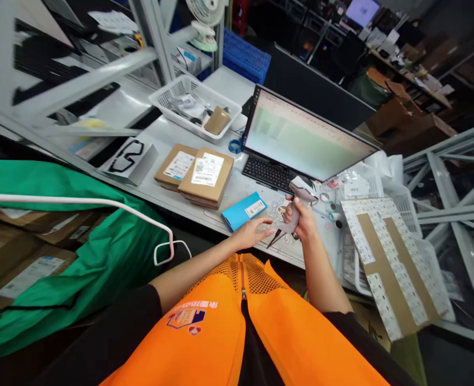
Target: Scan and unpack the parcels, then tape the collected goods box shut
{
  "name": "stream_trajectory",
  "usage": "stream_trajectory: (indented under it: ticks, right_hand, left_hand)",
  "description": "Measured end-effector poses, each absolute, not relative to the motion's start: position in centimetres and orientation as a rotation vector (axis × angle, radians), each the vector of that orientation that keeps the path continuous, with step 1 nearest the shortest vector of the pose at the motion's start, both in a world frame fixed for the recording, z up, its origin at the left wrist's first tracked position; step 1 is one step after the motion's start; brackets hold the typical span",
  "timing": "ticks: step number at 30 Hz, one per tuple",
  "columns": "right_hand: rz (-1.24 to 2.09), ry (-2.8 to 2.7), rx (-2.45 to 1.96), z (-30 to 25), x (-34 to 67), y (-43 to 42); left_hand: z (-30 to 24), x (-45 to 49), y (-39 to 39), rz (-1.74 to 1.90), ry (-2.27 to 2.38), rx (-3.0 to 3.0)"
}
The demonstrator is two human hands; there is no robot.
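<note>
My right hand (pixel 304 220) is closed around a grey and white handheld barcode scanner (pixel 302 188), with the scanner's head tilted up toward the monitor. To its left, my left hand (pixel 253 234) has its thumb and fingers closed at a small, pale, translucent thing (pixel 278 225) just below the scanner; what it is cannot be made out. A blue box (pixel 244 212) with a white label lies on the desk just beyond my left hand. Further left sit brown cardboard boxes (pixel 207 179) with white shipping labels.
A monitor (pixel 307 134) stands behind a black keyboard (pixel 268 174). At the back left is a white basket (pixel 197 107) with small packages. On the right, a cardboard sheet with label strips (pixel 393 268) rests over white baskets. Green cloth (pixel 112 230) surrounds boxes at lower left.
</note>
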State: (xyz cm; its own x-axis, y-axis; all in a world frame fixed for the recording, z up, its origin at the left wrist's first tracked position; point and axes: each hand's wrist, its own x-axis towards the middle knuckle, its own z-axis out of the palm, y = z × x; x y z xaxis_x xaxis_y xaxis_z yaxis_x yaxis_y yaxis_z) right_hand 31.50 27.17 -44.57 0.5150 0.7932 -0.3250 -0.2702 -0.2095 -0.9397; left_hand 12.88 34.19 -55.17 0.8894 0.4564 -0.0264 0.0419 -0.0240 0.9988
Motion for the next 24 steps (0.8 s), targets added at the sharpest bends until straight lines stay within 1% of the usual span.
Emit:
stream_trajectory:
  ticks: [4,8,12,19,22,24]
  right_hand:
    - [1.047,-0.261,-1.317,-45.3,32.9,24.2]
    - [1.057,-0.067,-1.246,-45.8,34.7,21.9]
    - [1.100,0.079,-1.194,-46.9,36.5,19.7]
    - [1.241,0.081,-1.260,-49.4,38.7,16.7]
    - [1.306,0.034,-1.358,-50.2,39.3,16.3]
    - [1.360,-0.050,-1.470,-50.9,39.7,16.2]
  left_hand:
    - [-52.9,16.8,31.3,0.241,0.258,1.455]
    - [-53.4,18.7,28.8,0.132,0.244,1.327]
    - [-53.8,20.0,25.7,0.137,0.380,1.319]
    - [-55.1,21.9,19.5,0.152,0.565,1.169]
    - [-56.5,22.6,18.1,0.136,0.605,1.119]
    - [-57.5,23.1,18.0,0.057,0.566,1.133]
